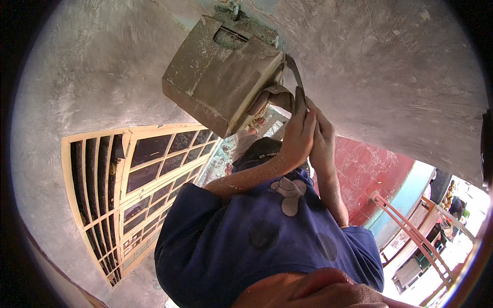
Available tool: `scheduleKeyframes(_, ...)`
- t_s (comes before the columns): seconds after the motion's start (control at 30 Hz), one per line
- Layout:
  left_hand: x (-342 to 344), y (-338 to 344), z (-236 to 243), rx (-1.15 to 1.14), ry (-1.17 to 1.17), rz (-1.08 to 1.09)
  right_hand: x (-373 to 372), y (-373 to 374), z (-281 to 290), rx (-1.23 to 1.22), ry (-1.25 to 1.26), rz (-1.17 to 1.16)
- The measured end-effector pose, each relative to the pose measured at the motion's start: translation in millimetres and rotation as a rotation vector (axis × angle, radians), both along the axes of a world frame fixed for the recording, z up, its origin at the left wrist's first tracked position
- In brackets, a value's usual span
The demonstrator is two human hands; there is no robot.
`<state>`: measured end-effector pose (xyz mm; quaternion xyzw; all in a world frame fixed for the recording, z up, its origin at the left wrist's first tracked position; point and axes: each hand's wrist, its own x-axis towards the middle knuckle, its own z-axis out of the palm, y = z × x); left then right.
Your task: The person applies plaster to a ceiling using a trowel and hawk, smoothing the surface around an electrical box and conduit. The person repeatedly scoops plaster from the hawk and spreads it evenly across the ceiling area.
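My left hand [297,134] and my right hand [323,138] are pressed together and both grip the handle of a narrow metal trowel [296,77]. Its blade points up at the right edge of a mortar-caked box [221,72] fixed to the rough grey plastered wall [390,77]. Both forearms are dusted with mortar and come out of my blue shirt [257,246]. Just under the box there is a dark rounded shape [257,154] and a skin-coloured part [254,126]; I cannot tell what they are.
A yellow-framed window with bars [133,190] sits in the wall at the left. A red surface [370,169] lies to the right of my arms. Beyond it, at the lower right, stand a reddish metal frame [411,231] and a bright street area [462,205].
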<state>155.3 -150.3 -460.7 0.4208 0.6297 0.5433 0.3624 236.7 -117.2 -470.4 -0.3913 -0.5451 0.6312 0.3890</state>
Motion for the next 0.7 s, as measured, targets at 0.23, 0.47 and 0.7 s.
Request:
scheduleKeyframes(0.23, 4.1, 4.2, -20.6, 0.012, 0.247, -0.003, 6.7, 8.8, 3.9, -0.001, -0.052, 0.039)
scheduleKeyframes(0.47, 10.5, 11.8, -18.5, 0.054, 0.031, 0.075, 3.0, 15.1, -7.3, 0.022, -0.126, 0.045)
scheduleKeyframes(0.7, 15.4, 6.7, -54.7, 0.115, 0.137, 0.103, 3.8, 4.5, -39.2, 0.081, -0.201, -0.009)
